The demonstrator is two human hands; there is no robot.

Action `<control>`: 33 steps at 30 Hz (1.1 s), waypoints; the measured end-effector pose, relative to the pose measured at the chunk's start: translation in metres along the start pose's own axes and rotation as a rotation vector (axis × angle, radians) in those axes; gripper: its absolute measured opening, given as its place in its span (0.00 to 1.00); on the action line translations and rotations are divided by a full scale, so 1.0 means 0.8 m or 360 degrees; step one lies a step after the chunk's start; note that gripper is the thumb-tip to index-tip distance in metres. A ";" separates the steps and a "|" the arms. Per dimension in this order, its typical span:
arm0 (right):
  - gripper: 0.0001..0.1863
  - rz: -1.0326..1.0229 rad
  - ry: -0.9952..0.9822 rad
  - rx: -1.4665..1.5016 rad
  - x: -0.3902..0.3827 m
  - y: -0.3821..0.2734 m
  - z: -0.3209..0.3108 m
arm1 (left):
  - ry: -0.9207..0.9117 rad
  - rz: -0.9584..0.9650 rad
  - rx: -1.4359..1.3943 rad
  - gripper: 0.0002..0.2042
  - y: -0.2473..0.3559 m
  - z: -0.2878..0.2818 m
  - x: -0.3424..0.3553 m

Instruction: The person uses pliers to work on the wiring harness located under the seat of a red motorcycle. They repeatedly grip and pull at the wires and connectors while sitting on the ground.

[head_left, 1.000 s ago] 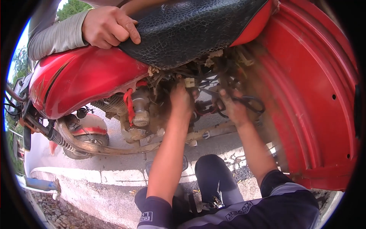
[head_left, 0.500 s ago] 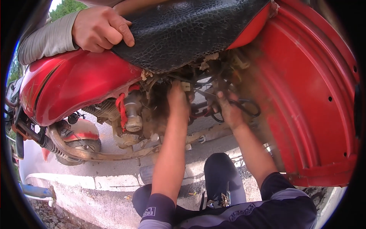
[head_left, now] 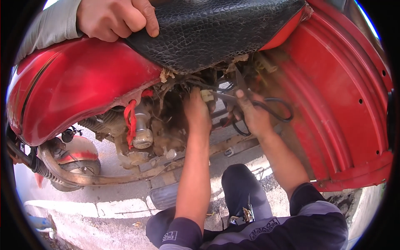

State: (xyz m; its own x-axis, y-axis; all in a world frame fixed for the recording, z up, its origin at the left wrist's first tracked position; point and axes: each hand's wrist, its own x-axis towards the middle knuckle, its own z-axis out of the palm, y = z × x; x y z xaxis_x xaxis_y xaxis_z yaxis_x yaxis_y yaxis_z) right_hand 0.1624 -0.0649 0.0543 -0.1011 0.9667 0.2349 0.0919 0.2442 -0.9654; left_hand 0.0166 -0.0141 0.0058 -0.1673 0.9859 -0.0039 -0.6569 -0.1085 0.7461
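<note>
Under the black seat (head_left: 208, 35) of a red motorcycle, my left hand (head_left: 197, 110) reaches in among dark wires (head_left: 204, 79). Its fingers are closed beside a pale plastic connector (head_left: 206, 95), which they seem to grip along with its wires; the fingertips are partly hidden. My right hand (head_left: 255, 114) holds a pair of scissors (head_left: 225, 97) with black loop handles. The scissor blades stand apart, one reaching toward the connector, the other pointing up toward the seat's underside.
Another person's hand (head_left: 116, 18) grips the seat's front edge above the red fuel tank (head_left: 87, 79). A red ribbon (head_left: 130, 125) hangs by the engine (head_left: 143, 135). To the right rises a red metal panel (head_left: 333, 96). A footrest (head_left: 164, 196) lies below the frame tube.
The scissor blades have spread apart, with one now showing upward. My left hand stays at the wires and connector. The whole view has shifted slightly.
</note>
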 end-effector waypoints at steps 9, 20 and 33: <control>0.25 0.0084 -0.0028 -0.0020 0.005 -0.010 -0.007 | 0.0089 0.0044 -0.0073 0.13 0.002 0.010 -0.010; 0.24 0.0171 0.0013 -0.0054 0.022 -0.019 0.000 | -0.0009 0.0170 -0.0114 0.12 0.006 0.000 -0.007; 0.24 0.0191 0.0050 0.0138 0.008 -0.008 0.012 | -0.0188 0.0026 -0.0269 0.16 -0.004 -0.015 0.007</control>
State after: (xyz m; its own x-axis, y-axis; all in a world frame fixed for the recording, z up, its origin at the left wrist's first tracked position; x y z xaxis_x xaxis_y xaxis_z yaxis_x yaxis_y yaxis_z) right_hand 0.1520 -0.0608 0.0609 -0.0632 0.9908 0.1193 0.0156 0.1205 -0.9926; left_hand 0.0085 -0.0095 -0.0045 -0.0980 0.9908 0.0930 -0.7703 -0.1347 0.6232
